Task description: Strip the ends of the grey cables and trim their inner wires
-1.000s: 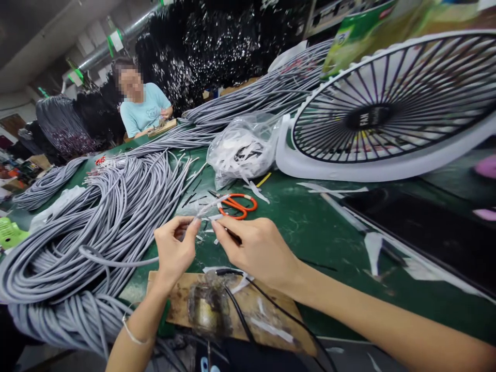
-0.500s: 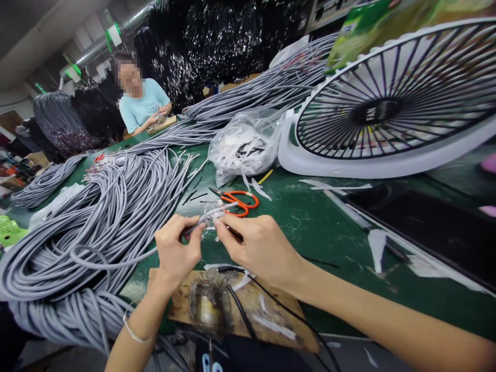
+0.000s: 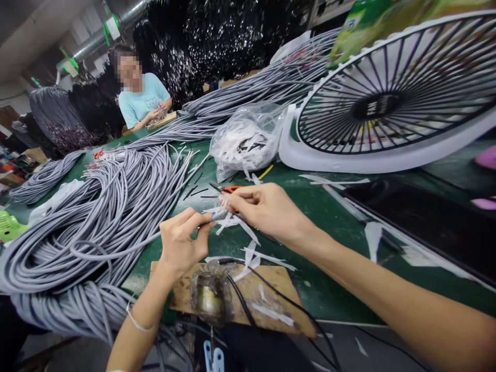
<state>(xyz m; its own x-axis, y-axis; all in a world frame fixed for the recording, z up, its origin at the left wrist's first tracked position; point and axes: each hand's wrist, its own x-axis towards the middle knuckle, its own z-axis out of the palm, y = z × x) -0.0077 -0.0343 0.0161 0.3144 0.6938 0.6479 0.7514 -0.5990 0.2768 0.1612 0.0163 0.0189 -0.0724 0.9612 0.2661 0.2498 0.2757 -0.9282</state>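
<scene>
Cable [image 3: 127,254] with grey sheathing runs from the large coil [image 3: 116,196] at our left, forms a small loop on top of it, and enters our left hand [image 3: 182,240]. We hold it there with the grip clenched, thumb against fingers, close to the cable's end. That end lies between our two hands, above the green table [image 3: 306,199]. Our right hand [image 3: 267,209] is positioned just beyond it and to the right; its grip is pinched on whitish material [image 3: 220,209] at the cable's end. We cannot tell whether this material is film, tape or strands.

Near the pinch we see white strips [image 3: 248,230], with others nearer to us. Scissors [image 3: 229,189] lie behind the right fingers, their orange handles mostly hidden by the hand. Short black pieces [image 3: 189,192] lie to the left of the scissors.

At the near edge of the table we find a wooden board [image 3: 279,279]. It carries a stained metal cylinder [image 3: 211,299], and a black cord [image 3: 241,298] passes beside the cylinder. Farther back stands a clear plastic bag [image 3: 248,147] filled with white scraps. A white fan [image 3: 377,106] with a black grille adjoins the bag on the right. On the far side, a co-worker [image 3: 145,101] in a light blue shirt sits with both hands together.
</scene>
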